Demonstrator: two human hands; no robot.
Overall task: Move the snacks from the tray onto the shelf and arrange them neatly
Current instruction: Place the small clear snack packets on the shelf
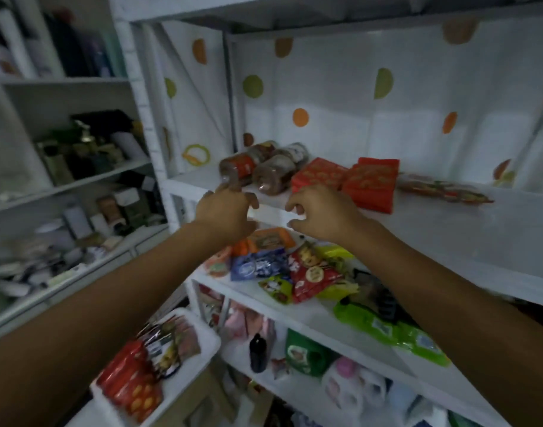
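To the left of my hands stands a second white shelving unit [79, 180] holding dark bottles and boxes [88, 149], blurred. Behind my hands hangs a white sheet with orange and green dots [341, 97]. Below my hands stand a black bottle [258, 352] and a green pouch [307, 352].

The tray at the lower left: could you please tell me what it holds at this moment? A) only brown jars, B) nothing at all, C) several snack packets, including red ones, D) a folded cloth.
C: the white tray still carries a pile of snack packets, red ones nearest the camera, while both hands, left hand and right hand, are up at the shelf edge.
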